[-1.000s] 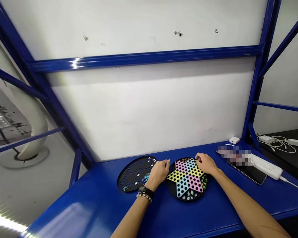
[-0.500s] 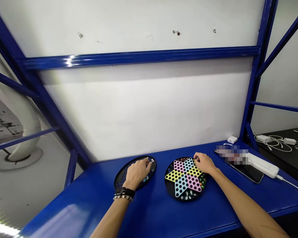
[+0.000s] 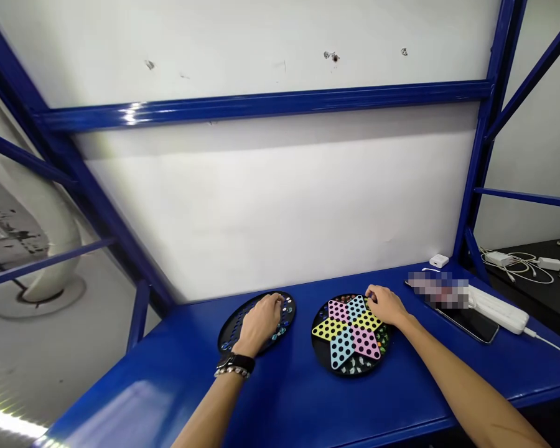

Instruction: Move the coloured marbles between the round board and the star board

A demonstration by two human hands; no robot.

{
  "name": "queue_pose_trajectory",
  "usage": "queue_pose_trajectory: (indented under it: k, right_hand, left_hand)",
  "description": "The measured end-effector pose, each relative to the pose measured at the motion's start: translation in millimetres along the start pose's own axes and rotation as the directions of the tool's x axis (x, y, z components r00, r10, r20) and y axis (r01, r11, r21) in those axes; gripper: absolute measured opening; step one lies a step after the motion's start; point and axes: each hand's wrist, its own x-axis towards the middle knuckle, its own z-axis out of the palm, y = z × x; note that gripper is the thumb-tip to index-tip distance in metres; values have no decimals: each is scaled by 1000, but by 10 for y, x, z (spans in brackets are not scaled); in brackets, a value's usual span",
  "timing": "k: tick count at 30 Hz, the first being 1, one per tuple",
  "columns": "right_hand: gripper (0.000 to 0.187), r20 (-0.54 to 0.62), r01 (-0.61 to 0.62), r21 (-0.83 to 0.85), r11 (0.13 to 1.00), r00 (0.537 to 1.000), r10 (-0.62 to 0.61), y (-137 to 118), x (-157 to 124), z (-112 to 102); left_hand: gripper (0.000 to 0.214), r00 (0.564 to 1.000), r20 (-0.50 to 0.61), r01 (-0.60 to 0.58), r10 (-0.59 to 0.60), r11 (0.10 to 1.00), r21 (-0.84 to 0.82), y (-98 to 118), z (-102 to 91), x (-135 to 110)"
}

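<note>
A round black Chinese checkers board (image 3: 324, 353), its star in pink, yellow and light blue, lies flat on the blue tabletop. Green, orange, clear and blue marbles fill the pockets around the star. At the board's upper right edge is my right hand (image 3: 386, 305), fingers bent together; what they hold, if anything, is hidden. Farther left lies a round black tray (image 3: 231, 330) with rows of holes and blue and white marbles along its right side. My left hand (image 3: 262, 322) is over this tray with its fingers curled and closed; nothing between the fingertips can be made out.
The blue tabletop (image 3: 289, 410) carries a dark phone (image 3: 471, 322), a white power bank (image 3: 499, 309) with a cable, and a small white charger (image 3: 439, 261) on the right. Blue metal posts and a crossbar (image 3: 270, 106) frame the white wall behind.
My left hand has shifted slightly up over the tray, uncovering more of the marbles on its right side. My right hand stays at the board's edge. The view has moved slightly.
</note>
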Motion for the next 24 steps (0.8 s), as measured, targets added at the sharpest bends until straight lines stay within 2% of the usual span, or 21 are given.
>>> queue_pose_trajectory:
  k: [2, 4, 7, 10, 14, 24]
  right_hand:
    - [14, 11, -4, 2, 1000, 1000, 4, 1, -4, -5]
    - [15, 16, -5, 3, 1000, 1000, 5, 0, -10, -11]
    - [15, 11, -2, 2, 1000, 1000, 2, -3, -16, -19]
    - [14, 11, 3, 1, 1000, 1000, -3, -8, -12, -21]
    - [14, 6, 1, -7, 1000, 1000, -1, -10, -4, -17]
    - [15, 28, -10, -1, 1000, 1000, 10, -15, -19, -37]
  left_hand:
    - [35, 994, -31, -108, 105, 985, -132, 141, -14, -46]
    - [35, 962, -29, -273, 273, 941, -200, 339, 26, -113]
    - [38, 892, 28, -445, 451, 888, -115, 633, 148, -189]
    - [37, 892, 61, -451, 448, 891, 58, 806, 240, -189]
    - [32, 906, 91, -424, 414, 886, 187, 879, 255, -153]
    - [31, 893, 194, -432, 406, 894, 121, 853, 314, -163]
